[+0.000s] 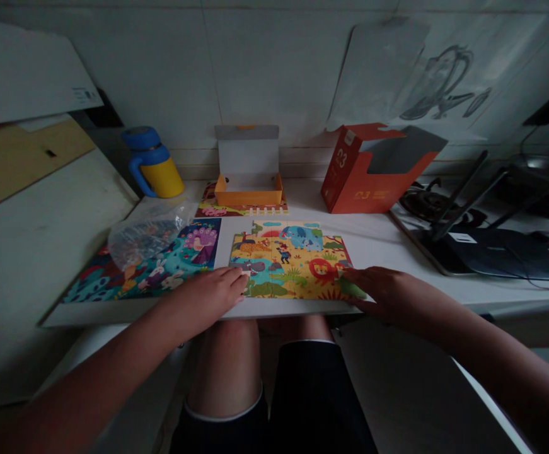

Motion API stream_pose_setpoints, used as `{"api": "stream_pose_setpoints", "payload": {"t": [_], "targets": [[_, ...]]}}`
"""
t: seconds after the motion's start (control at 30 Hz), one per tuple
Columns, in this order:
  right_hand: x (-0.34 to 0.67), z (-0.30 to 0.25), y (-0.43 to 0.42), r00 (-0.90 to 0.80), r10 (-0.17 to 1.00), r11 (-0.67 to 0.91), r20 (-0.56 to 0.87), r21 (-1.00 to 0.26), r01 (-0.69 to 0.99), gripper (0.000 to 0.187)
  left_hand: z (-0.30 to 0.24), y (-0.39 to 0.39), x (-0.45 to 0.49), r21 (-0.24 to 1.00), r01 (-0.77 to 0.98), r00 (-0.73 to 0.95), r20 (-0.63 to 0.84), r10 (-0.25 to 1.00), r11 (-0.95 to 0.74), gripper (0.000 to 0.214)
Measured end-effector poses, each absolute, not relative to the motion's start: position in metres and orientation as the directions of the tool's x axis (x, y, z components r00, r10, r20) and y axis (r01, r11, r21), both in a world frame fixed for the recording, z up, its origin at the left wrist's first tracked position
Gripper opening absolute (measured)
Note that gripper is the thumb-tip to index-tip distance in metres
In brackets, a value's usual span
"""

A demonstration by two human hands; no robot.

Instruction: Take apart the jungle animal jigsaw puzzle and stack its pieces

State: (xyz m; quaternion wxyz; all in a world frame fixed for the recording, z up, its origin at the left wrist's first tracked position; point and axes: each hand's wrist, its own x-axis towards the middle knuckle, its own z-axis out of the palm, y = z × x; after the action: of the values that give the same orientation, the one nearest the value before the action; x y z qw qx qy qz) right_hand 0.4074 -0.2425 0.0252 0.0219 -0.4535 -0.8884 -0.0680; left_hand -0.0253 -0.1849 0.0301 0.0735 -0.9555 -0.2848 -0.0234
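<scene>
The colourful cardboard animal jigsaw puzzle [293,261] lies flat near the front edge of the white table [387,243]. I see my left hand [212,293] resting loosely curled, holding nothing, on its left edge. My right hand [382,291] lies flat and spread at its right corner.

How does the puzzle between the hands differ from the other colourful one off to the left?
The animal puzzle is mostly yellow-orange, with an elephant and a lion; the peacock puzzle is mostly blue and teal. The left hand and right hand touch the animal puzzle's lower corners; no hand touches the peacock puzzle. A clear plastic bag lies partly over the peacock puzzle; the animal puzzle is uncovered. Both lie flat on the white table.
</scene>
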Motion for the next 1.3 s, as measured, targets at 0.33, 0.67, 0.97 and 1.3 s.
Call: {"api": "stream_pose_setpoints", "payload": {"t": [0.33,0.67,0.97,1.3], "targets": [[0.398,0.021,-0.241,-0.790,0.597,0.674,0.139,0.447,0.588,0.036,0.035,-0.194,-0.026,-0.460,0.404,0.907,0.087,0.413,-0.790,0.047],[0.408,0.023,-0.245,-0.819,0.551,0.732,0.163,0.376,0.568,0.052,0.030,-0.183,-0.033,-0.528,0.321,0.947,0.183,0.263,-0.787,0.047],[0.412,0.024,-0.236,-0.799,0.597,0.738,0.079,0.337,0.585,0.084,0.032,-0.185,-0.037,-0.490,0.326,0.945,0.142,0.295,-0.808,0.051],[0.408,0.030,-0.228,-0.741,0.664,0.721,0.100,0.177,0.670,0.067,0.031,-0.183,-0.043,-0.421,0.320,0.946,0.088,0.313,-0.849,0.052]]}}
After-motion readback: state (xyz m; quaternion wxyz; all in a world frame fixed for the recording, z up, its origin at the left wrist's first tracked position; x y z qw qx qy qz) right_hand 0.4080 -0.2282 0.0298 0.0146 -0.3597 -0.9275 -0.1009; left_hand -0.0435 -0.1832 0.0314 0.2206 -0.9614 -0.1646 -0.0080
